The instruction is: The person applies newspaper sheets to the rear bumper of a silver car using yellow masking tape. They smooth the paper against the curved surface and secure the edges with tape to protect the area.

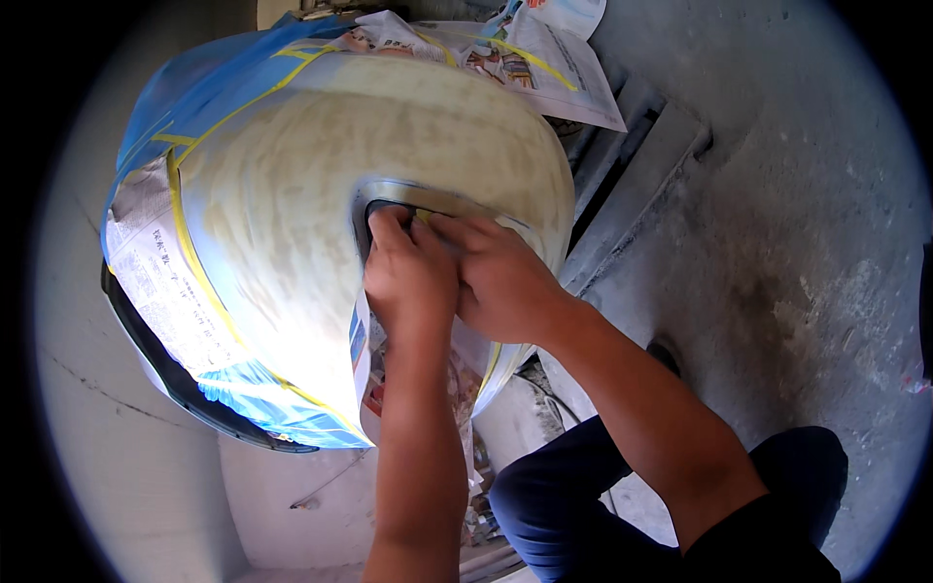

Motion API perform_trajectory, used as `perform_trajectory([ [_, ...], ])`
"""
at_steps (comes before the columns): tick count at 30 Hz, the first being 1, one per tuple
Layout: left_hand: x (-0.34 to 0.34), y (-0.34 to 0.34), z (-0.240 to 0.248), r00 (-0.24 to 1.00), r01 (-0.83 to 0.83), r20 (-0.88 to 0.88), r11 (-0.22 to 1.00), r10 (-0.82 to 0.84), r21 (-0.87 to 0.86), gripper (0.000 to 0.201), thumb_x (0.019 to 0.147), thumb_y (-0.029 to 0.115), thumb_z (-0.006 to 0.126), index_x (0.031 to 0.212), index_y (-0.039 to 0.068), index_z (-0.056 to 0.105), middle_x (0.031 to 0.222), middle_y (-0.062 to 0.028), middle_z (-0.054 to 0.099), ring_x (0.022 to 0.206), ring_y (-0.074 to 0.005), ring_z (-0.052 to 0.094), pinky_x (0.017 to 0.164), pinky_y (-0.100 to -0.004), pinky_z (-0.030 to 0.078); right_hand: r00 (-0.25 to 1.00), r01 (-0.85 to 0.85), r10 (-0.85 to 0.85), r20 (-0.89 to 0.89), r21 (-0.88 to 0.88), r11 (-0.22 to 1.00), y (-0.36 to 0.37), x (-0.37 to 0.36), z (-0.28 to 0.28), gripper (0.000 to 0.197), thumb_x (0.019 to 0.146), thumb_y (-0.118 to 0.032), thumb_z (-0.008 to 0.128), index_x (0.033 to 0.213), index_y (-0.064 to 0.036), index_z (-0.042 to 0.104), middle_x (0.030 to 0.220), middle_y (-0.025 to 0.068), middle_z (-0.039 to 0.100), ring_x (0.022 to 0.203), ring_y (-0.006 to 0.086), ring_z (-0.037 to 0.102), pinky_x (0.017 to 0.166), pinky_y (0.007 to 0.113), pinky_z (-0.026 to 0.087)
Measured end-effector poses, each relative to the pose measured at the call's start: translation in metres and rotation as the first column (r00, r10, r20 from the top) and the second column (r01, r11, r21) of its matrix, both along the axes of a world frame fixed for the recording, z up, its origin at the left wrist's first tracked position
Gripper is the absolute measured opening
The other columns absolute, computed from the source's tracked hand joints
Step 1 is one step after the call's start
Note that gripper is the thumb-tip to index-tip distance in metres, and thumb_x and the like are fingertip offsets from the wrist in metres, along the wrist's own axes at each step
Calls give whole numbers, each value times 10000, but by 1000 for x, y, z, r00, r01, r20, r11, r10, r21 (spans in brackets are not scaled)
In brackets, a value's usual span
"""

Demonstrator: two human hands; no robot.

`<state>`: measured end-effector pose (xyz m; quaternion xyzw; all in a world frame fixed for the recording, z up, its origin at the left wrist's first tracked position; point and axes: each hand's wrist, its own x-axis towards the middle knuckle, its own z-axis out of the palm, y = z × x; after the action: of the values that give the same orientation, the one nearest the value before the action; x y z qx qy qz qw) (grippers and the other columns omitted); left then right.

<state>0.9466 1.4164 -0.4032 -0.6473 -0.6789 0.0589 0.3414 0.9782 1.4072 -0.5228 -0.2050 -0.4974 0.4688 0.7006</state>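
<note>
A large curved car body panel (292,185) has a patchy, cream-coloured, sanded-looking surface. Near its middle right is a dark-rimmed recess (363,219) with a grey border. My left hand (413,272) is closed at the rim, thumb and fingers pinched together, and what they hold is hidden. Pressed up beside it, my right hand (505,277) has its fingers bent in at the same edge. A small bit of yellow masking tape (422,215) shows between the fingertips. Printed newspaper (362,364) hangs below the recess, partly behind my left wrist.
Blue plastic film (194,83) and newspaper (160,262) cover the panel's left side, bordered by yellow tape (190,248). More newspaper (559,68) lies over the far edge. Grey metal beams (632,185) stand right of the panel, above a stained concrete floor (807,272). My bent knees (554,486) are close below.
</note>
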Motion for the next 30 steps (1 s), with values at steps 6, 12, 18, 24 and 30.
perform_trajectory([
  [6, 26, -38, 20, 939, 335, 118, 938, -324, -87, 252, 860, -5, 613, 1110, -19, 585, 1065, -215, 627, 949, -385, 629, 792, -426, 530, 1000, -13, 13, 2, 68, 998, 11, 7, 9, 86, 752, -62, 662, 770, 20, 683, 1353, 204, 572, 1215, 368, 539, 1002, 444, 445],
  [12, 40, -112, 27, 903, 395, 266, 896, -338, -201, 378, 799, -44, 671, 1164, -26, 573, 1102, -207, 628, 1013, -379, 621, 860, -417, 516, 983, -180, 180, 35, 21, 983, 10, 19, 2, 99, 774, -39, 630, 706, 33, 625, 1421, 186, 528, 1245, 369, 522, 997, 418, 449],
  [18, 20, -202, 6, 851, 180, 524, 959, -40, -219, 383, 800, -16, 684, 1165, -42, 572, 1145, -224, 621, 1060, -393, 611, 914, -443, 496, 924, -371, 378, 51, -117, 921, -8, 24, -19, 118, 824, -54, 630, 774, 53, 629, 1474, 181, 488, 1308, 336, 502, 1007, 359, 439],
  [24, -7, -269, -12, 742, -130, 625, 967, 241, -218, 401, 801, 23, 700, 1182, -12, 583, 1124, -220, 614, 1055, -425, 591, 911, -456, 490, 820, -543, 573, -18, -346, 765, -15, 20, -44, 149, 868, -67, 637, 978, 27, 671, 1467, 173, 500, 1320, 255, 512, 999, 316, 450],
  [30, -73, -339, -38, 684, -236, 700, 970, 206, -55, 335, 810, 6, 644, 1144, -13, 651, 1115, -220, 668, 1070, -436, 603, 927, -463, 476, 692, -678, 683, -232, -535, 505, -11, 66, -59, 313, 906, -92, 608, 1199, 17, 618, 1411, 174, 546, 1250, 239, 563, 1005, 329, 453],
])
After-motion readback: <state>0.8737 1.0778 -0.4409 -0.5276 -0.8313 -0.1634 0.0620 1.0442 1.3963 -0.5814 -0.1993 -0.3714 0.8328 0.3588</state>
